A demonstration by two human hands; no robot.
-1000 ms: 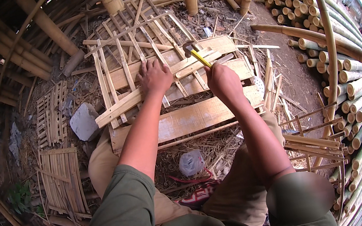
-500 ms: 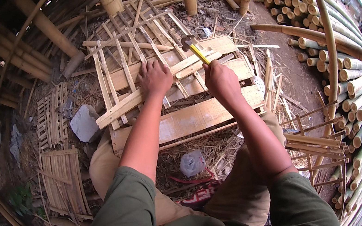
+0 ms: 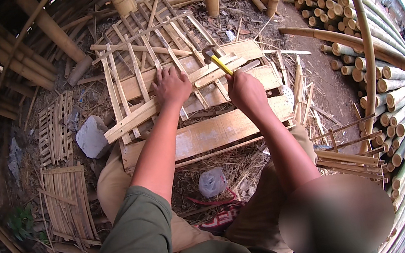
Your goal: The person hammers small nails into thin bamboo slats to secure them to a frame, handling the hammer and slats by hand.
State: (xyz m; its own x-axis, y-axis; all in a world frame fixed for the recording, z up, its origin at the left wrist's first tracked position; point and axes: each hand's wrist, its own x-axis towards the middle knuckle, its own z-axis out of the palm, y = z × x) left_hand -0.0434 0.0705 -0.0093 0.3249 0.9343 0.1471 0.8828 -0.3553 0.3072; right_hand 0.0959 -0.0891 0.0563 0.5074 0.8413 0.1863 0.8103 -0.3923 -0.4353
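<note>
Hammer [image 3: 217, 63] with a yellow handle is jutting toward the far side from the right hand [image 3: 247, 91], whose fingers are wrapping firmly round the grip. Left of it, the left hand [image 3: 171, 85] is resting palm down on a slatted wooden frame [image 3: 139, 81], by a pale batten [image 3: 131, 121]; whether its fingers are gripping, I cannot tell. The frame is lying over broad planks [image 3: 214, 132]. A grey block [image 3: 92, 136] is sitting at left, a clear plastic bag [image 3: 212, 182] is lying near, and bamboo poles [image 3: 399, 112] are lying stacked at right.

hammer head [image 3: 209, 53]; dipped slightly lower in view; since half-second-ago picture
</note>
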